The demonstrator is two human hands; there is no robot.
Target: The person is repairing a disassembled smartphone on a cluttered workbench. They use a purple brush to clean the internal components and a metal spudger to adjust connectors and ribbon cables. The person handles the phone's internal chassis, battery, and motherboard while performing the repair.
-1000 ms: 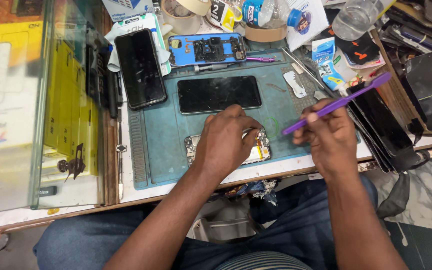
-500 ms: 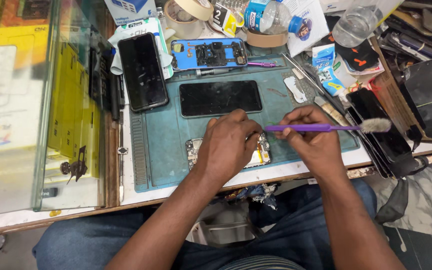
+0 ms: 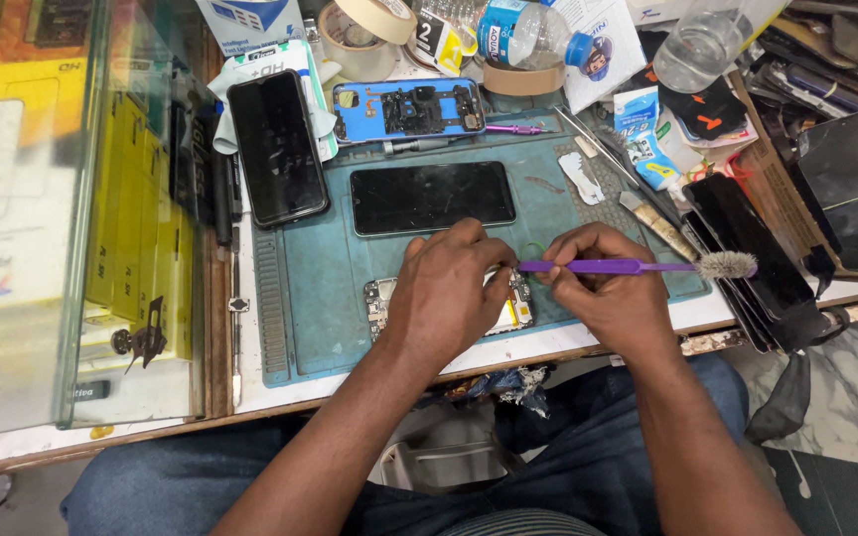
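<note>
My left hand (image 3: pixel 446 291) presses down on an opened phone body (image 3: pixel 381 298) near the front edge of a teal work mat (image 3: pixel 320 288). A purple brush (image 3: pixel 638 266) lies level in my right hand (image 3: pixel 608 290), its handle tip pointing into the phone beside my left fingers and its grey bristles sticking out to the right. Most of the phone is hidden under both hands.
On the mat lie a dark phone screen (image 3: pixel 432 197) and a blue phone frame (image 3: pixel 409 109); another black phone (image 3: pixel 276 147) rests at the left. Tape rolls (image 3: pixel 359 30), bottles (image 3: pixel 523 32), tweezers and stacked screens (image 3: pixel 747 248) crowd the back and right. A glass case (image 3: pixel 62 218) stands left.
The brush swung down from a raised, tilted pose to lie level, its handle tip now at the phone. My left hand stayed on the phone.
</note>
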